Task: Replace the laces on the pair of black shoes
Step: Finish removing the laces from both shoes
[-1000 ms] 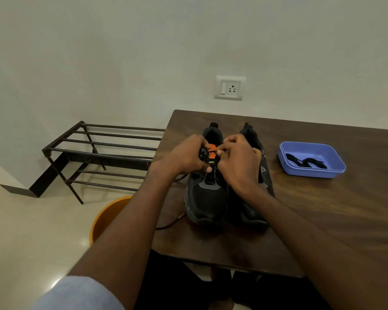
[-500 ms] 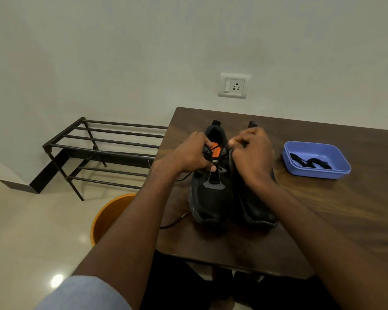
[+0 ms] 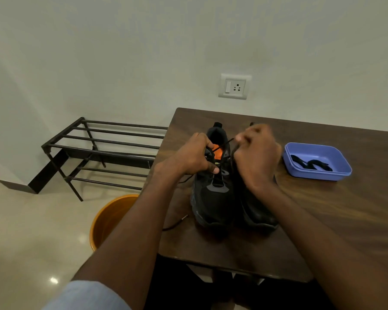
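Two black shoes stand side by side on the brown table (image 3: 323,220), toes toward me. The left shoe (image 3: 213,198) shows an orange insole. My left hand (image 3: 190,157) grips that shoe's upper left side at the eyelets. My right hand (image 3: 255,157) is raised over the right shoe (image 3: 258,211), pinching a thin black lace (image 3: 227,142) that runs taut from the left shoe's eyelets. The lace's other end (image 3: 177,222) trails on the table to the left of the shoes. A blue tray (image 3: 336,173) to the right holds black laces (image 3: 309,164).
An orange bucket (image 3: 108,218) sits on the floor below the table's left edge. A black metal shoe rack (image 3: 103,151) stands against the wall at the left. A wall socket (image 3: 234,86) is above the table's far edge.
My right hand has risen up and back, drawing the lace out of the left shoe's eyelets. My left hand has stayed on the shoe.
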A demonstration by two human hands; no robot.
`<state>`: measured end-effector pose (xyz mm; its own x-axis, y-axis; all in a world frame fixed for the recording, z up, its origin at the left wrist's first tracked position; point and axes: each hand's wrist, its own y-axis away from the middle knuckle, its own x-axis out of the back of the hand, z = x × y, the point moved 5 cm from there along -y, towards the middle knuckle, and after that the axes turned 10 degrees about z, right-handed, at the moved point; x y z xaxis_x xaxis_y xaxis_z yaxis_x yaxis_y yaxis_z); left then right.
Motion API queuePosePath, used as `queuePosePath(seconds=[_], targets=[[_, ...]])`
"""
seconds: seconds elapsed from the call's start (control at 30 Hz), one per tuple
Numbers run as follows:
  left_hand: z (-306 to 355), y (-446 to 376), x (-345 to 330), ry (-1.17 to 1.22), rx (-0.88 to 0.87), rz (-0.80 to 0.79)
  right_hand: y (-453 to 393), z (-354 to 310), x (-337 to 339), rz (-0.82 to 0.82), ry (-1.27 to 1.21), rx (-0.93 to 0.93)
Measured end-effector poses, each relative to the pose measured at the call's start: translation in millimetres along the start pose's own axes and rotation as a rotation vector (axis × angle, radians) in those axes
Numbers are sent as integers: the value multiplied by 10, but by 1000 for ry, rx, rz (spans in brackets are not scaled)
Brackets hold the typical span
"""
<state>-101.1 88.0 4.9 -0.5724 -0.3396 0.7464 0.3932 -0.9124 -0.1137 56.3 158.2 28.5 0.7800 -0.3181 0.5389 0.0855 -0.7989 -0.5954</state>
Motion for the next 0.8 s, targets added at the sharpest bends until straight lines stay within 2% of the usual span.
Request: queuePosePath(seconds=[0.07, 0.1, 0.2, 0.3, 0.37, 0.4, 0.47, 0.57, 0.63, 0.7, 0.8], targets=[[19, 9, 8, 5, -7, -9, -44, 85, 149, 98, -42, -183], [20, 10, 10, 5, -6, -12, -59, 104, 170, 89, 44, -161], [1, 4, 5, 14, 13, -9, -11, 101, -21, -140, 344, 137], [-17, -1, -27, 0, 14, -6, 86, -44, -267, -394, 317, 351], [-24, -3, -33, -1, 12, 3, 135, -59, -356, -484, 231, 324], [-25, -4, -32, 1, 9, 3, 139, -55, -351, -454, 168, 282], [-24, -3, -29, -3, -1, 5, 96, -35, -224, -267, 42, 188], [-46, -8, -24, 0, 9, 6, -107, 78, 90, 70, -53, -133], [-65, -20, -28, -5, 12, -2, -186, 171, 247, 127, -42, -315], [-64, -28, -31, -10, 7, -7, -214, 207, 259, 33, 124, -233], [-63, -33, -41, 2, 8, -4, -145, 145, 51, -189, 312, 131]])
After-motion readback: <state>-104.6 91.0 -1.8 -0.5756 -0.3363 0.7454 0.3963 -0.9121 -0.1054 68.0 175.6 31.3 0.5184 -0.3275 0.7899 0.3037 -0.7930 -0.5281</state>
